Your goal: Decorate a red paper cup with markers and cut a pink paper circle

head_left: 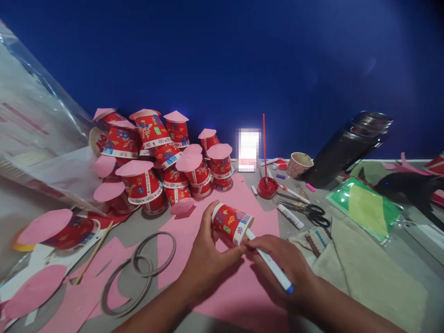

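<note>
Pinching a marker (272, 265), the right hand (286, 259)'s grip sits beside the coneless paper cup (231, 224) the left hand (207, 254) clasps; many stacked cups (151, 129) already wear pink cones (176, 116).

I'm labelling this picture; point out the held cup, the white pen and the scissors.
Held cup (231, 223), head view: printed side.
White pen (273, 266), head view: barrel.
Scissors (308, 210), head view: black handle base.

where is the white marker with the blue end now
The white marker is in the head view's lower half, right of centre, held in the right hand, its upper end at the open mouth of the red paper cup.
</note>
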`<state>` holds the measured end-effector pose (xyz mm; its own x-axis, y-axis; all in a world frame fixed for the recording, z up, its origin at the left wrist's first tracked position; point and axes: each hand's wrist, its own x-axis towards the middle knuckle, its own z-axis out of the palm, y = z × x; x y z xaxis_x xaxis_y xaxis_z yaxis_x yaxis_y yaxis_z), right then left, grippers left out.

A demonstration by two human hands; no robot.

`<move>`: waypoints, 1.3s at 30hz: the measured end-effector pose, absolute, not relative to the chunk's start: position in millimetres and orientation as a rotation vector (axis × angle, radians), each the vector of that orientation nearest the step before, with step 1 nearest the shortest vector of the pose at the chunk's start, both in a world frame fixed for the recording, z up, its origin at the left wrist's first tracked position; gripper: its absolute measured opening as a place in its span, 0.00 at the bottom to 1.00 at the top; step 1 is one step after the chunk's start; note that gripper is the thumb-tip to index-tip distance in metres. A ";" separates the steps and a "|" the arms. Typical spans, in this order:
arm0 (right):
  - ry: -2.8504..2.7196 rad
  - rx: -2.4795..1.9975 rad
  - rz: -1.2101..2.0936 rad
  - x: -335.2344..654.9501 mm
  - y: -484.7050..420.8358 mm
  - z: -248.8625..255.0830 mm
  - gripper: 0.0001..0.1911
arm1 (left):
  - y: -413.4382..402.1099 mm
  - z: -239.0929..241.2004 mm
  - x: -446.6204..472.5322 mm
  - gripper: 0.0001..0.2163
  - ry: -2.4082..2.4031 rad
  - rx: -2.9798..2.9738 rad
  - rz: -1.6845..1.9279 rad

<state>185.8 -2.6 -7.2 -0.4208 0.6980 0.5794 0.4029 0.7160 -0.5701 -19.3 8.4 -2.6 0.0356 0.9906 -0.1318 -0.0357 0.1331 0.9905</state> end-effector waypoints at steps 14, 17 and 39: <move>-1.748 -1.184 0.353 211.9 23.4 -14.0 0.11 | 18.7 -4.1 -29.8 0.38 1.277 1.734 1.167; -1.938 -1.167 0.312 209.6 24.6 -20.3 0.23 | 20.0 -7.1 -33.1 0.40 1.250 1.819 1.165; -2.561 -1.425 0.518 201.9 23.9 2.8 0.35 | 29.7 -20.6 -42.1 0.37 1.395 1.816 1.047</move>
<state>201.9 23.9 2.8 -0.5309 0.8471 -0.0243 0.7899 0.4842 -0.3762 -42.1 29.7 -20.6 0.1305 0.9668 0.2197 0.4809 -0.2555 0.8387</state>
